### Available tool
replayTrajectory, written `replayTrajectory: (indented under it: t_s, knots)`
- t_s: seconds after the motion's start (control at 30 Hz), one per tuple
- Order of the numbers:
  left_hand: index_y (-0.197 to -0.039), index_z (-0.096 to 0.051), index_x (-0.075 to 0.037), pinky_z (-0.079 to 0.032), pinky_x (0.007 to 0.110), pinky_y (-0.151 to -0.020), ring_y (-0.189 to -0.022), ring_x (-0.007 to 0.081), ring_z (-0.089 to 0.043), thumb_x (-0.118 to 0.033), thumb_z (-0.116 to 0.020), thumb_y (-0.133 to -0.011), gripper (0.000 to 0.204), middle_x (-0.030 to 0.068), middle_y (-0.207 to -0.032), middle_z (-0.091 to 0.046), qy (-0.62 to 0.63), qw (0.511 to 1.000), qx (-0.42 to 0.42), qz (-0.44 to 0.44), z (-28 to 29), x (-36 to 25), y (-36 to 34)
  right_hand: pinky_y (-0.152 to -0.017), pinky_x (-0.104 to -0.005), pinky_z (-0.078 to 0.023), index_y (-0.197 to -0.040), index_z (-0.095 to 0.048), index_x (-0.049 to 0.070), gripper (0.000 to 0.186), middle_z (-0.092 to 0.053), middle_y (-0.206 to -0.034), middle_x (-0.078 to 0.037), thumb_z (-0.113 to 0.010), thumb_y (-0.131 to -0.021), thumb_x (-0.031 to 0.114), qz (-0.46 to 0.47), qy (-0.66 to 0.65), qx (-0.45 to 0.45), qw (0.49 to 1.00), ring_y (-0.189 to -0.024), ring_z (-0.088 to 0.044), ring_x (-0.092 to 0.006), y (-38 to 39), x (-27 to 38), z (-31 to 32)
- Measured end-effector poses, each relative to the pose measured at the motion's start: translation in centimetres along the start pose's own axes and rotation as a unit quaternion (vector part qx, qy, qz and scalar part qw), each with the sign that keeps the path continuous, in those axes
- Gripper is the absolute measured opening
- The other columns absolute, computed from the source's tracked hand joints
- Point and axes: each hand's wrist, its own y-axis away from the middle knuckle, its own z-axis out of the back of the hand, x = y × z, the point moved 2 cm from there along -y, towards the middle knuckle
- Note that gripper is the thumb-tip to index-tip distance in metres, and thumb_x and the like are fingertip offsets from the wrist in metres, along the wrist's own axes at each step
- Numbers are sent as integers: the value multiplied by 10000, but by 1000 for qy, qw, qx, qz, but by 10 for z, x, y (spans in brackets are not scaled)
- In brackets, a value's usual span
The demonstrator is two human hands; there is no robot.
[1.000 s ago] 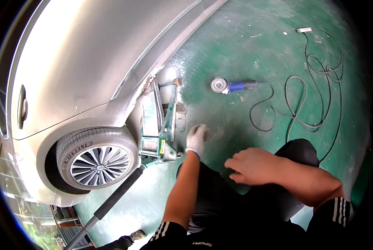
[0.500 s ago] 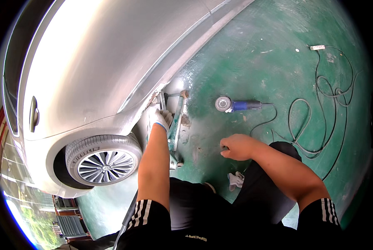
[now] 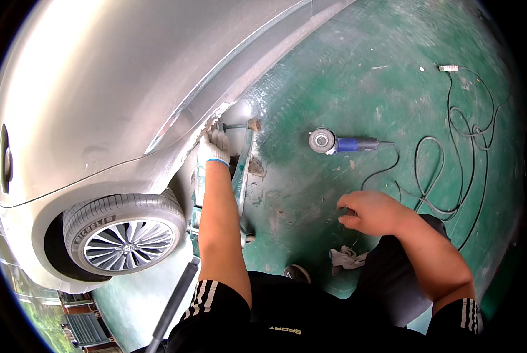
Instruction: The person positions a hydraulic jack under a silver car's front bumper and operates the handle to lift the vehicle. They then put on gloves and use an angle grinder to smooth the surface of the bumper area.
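Note:
My left hand [image 3: 215, 148], in a white knit glove with a blue cuff edge, is at the low side edge of a silver car, just ahead of the wheel. Its fingers reach along the scraped, ragged sill [image 3: 207, 126]; the fingertips partly hide against it. Below that hand stands a green floor jack [image 3: 244, 167], partly under the car. Bare and held over my knee, my right hand [image 3: 369, 213] has loosely bent fingers, with a gap between thumb and forefinger and nothing seen in them. An angle grinder [image 3: 349, 144] with a blue body lies on the floor beyond it.
The car wheel [image 3: 128, 244] is at the left, under the silver body panel [image 3: 98, 117]. A dark jack handle [image 3: 175, 300] slants up at lower left. A white glove [image 3: 347, 259] lies by my knee. Black cable [image 3: 431, 176] loops to a white socket strip [image 3: 449, 68].
My view has shifted, and the car sits further left in it. My left hand has turned its fingers up along the sill. My right hand's fingers have loosened, thumb and forefinger parting.

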Motion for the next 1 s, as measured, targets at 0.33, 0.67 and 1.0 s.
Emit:
replayTrajectory:
  t_s: [0.33,0.67,1.0]
  knots:
    - [-947,-586,-183,-596,280,-610,-710,151,-670,-408,-575,-1057,251,-18,-811,-665,-68,997,-29,-14,16,1,-16,-847,-489,-528,-1154,-639,18,352,-690,-1072,-193,-657,-950,305,6,5,18,1000,-1005,-657,-402,-28,19,-16]
    - [-931,-579,-148,-437,299,-600,-659,140,-469,-406,-485,-1098,322,-35,-709,-462,-19,999,-19,-39,15,16,-17,-834,-488,-527,-1137,-634,27,334,-684,-1045,-193,-667,-947,300,-3,19,12,1000,-994,-660,-399,-22,16,-16]
    - [-978,-639,-103,-519,375,-801,-869,201,-630,-287,-589,-1005,193,-5,-887,-649,81,989,121,-3,28,20,-18,-824,-480,-532,-1133,-636,25,338,-686,-1037,-196,-679,-940,299,1,1,15,1000,-978,-665,-399,-18,14,-14]
